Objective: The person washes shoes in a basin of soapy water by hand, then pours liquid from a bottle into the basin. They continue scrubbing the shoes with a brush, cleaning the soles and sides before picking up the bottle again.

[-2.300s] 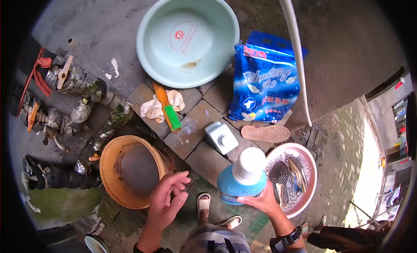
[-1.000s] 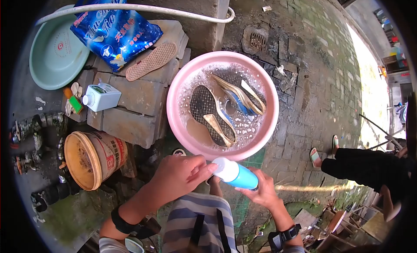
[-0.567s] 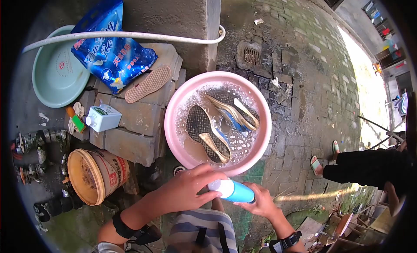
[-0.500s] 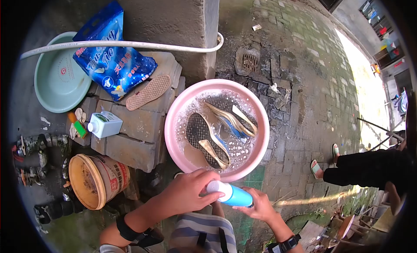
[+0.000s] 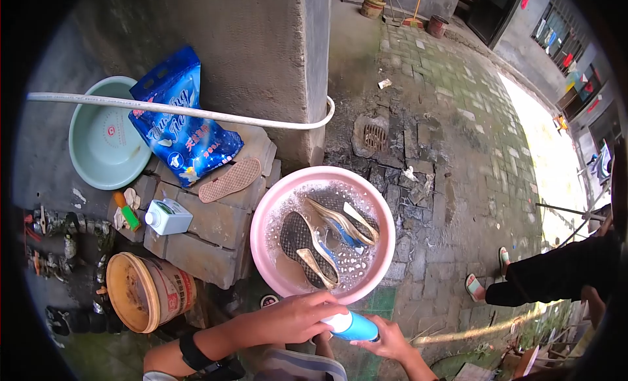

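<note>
Now that my head has turned from the green basin (image 5: pixel 91 165) to the pink basin (image 5: pixel 255 230), the pink one sits right in front of me, full of sudsy water with shoes (image 5: pixel 307 247) soaking in it. The green basin has slid off to the far left, behind the blue bag (image 5: pixel 186 135) leaning on the wall. The orange bucket (image 5: pixel 147 292) lies tipped on its side below the bricks, which carry a white jug (image 5: pixel 169 217) and a loose insole (image 5: pixel 230 180).

Another person's leg (image 5: pixel 549 276) stands well apart on the right.

The blue bottle (image 5: pixel 356 327) was upright in my right hand (image 5: pixel 389 342) alone two seconds ago. It now lies almost level, low near my lap and just short of the pink rim. My right hand wraps the body from below. My left hand (image 5: pixel 294 319), free and spread before, is closed over the white cap (image 5: pixel 337 321), fingers curled round it. With both hands on it I judge the bottle steadied at both ends, cap on and pointing left.
</note>
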`<state>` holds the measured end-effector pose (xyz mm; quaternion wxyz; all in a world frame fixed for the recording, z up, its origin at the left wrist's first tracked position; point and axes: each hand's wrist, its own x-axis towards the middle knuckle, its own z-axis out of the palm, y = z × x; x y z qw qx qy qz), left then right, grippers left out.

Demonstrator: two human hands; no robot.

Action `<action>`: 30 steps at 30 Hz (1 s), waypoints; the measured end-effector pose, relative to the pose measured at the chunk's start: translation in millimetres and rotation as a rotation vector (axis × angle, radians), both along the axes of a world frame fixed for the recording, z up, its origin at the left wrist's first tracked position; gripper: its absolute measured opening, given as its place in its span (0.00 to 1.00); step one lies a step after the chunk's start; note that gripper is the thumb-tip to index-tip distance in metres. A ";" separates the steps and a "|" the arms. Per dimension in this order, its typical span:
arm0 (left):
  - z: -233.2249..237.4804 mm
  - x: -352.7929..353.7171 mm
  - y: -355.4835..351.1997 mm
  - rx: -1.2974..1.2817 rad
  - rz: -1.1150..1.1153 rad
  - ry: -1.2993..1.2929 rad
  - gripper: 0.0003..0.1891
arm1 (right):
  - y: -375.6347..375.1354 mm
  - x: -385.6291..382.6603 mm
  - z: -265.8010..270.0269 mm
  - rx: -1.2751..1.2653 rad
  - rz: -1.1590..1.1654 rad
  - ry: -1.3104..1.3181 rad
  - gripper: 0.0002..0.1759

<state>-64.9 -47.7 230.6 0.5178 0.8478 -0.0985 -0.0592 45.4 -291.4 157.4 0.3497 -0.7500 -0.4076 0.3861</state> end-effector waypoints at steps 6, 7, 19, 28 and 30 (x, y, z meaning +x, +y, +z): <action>2.1 5.8 -8.0 0.158 0.312 0.332 0.19 | 5.0 1.6 0.3 0.020 0.000 -0.092 0.32; 3.5 7.5 -6.4 0.226 0.263 0.407 0.20 | 4.0 1.8 -1.0 0.025 0.001 -0.094 0.32; 4.6 9.8 -2.6 -0.016 -0.094 -0.061 0.23 | -12.4 -0.8 -17.4 0.068 0.003 0.056 0.34; 27.4 16.9 -10.7 0.294 0.297 0.165 0.22 | -17.1 3.0 -10.4 -0.152 -0.079 0.133 0.38; 43.6 20.7 -8.1 0.237 0.382 0.376 0.20 | -21.8 4.7 -15.7 -0.197 -0.060 0.087 0.39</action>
